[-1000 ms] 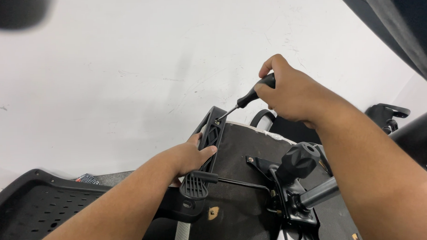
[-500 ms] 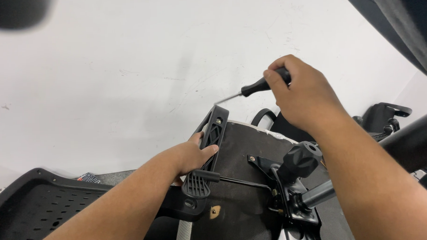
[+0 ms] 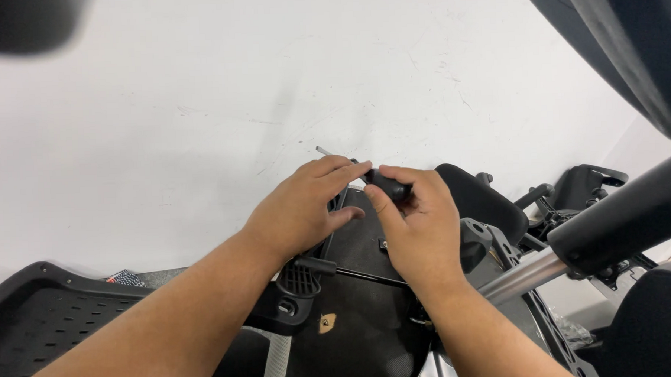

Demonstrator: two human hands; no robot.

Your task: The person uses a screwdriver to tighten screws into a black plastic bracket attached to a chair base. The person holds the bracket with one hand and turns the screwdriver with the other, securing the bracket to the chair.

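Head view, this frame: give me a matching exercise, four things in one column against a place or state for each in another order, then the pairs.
Things
1. screwdriver
2. left hand
3. silver metal tube
4. perforated black panel

Places or states
A. runs at a slant from the black part on the right toward the right hand's wrist
B. lies at the lower left edge of the picture
C. black handle gripped by the right hand, thin shaft pointing up and left
D. rests over the upturned black chair base, fingertips at the shaft

Pairs: 1-C, 2-D, 3-A, 4-B
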